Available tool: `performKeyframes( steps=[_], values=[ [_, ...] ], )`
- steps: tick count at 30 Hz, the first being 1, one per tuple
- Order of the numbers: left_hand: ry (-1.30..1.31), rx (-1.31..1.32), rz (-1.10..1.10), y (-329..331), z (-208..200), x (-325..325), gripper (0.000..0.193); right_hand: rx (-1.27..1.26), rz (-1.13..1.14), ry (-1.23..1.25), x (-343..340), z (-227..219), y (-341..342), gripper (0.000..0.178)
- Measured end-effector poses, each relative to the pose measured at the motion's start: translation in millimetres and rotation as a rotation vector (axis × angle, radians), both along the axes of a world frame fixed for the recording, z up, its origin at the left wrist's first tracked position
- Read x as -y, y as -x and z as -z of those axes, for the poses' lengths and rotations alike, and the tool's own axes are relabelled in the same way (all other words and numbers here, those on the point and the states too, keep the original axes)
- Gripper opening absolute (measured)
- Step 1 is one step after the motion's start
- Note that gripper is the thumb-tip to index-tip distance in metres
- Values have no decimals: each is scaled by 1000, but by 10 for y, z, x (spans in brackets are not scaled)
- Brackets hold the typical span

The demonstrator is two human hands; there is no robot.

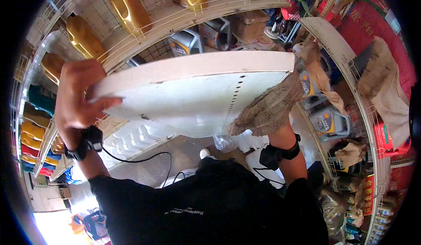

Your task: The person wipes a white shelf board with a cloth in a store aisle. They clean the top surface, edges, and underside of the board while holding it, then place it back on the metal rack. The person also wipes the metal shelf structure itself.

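A long white shelf board (184, 100) with a row of small holes is held up in front of me, tilted. At its left end my left hand (83, 94) is closed round the edge, thumb on the board's face. A shaggy brown rag (272, 107) lies against the right end. My right hand (280, 135) is inside or behind this rag, pressing it to the board, and its fingers are hidden by the cloth.
A wire-railed shelf (171, 19) across the back carries gold jugs (127, 8) and grey jugs (186, 41). Another shelf (355, 83) on the right holds grey jugs and brown cloths (388, 91). Coloured bottles (33, 135) line the left side. A black cable (140, 159) hangs from my left wrist.
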State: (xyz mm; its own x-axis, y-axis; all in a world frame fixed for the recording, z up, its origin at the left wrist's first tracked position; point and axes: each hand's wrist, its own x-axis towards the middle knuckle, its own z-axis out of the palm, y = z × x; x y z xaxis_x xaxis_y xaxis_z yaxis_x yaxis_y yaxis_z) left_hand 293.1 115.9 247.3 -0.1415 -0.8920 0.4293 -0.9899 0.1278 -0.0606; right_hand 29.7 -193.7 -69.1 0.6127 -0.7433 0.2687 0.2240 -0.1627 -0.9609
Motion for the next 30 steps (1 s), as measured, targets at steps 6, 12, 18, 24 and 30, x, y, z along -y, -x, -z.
performKeyframes(
  steps=[6, 12, 18, 24, 30],
  values=[
    [84, -14, -70, -706, 375, -313, 45, -56, -94, -58, -146, 103, -850, 29],
    [74, -76, -65, -1292, 699, -351, 44, 75, -227, -231, -436, 95, -1628, 27],
    [-141, -146, -254, -1778, 1168, -220, 41, 460, -300, -422, -690, -265, -2494, 25],
    [-227, -108, -284, -1967, 1721, 37, 38, -373, 297, 498, -297, 262, -2835, 19],
    [-355, -158, -452, -1899, 2217, 231, 40, -488, 151, 205, -286, 453, -2875, 30]
  ],
)
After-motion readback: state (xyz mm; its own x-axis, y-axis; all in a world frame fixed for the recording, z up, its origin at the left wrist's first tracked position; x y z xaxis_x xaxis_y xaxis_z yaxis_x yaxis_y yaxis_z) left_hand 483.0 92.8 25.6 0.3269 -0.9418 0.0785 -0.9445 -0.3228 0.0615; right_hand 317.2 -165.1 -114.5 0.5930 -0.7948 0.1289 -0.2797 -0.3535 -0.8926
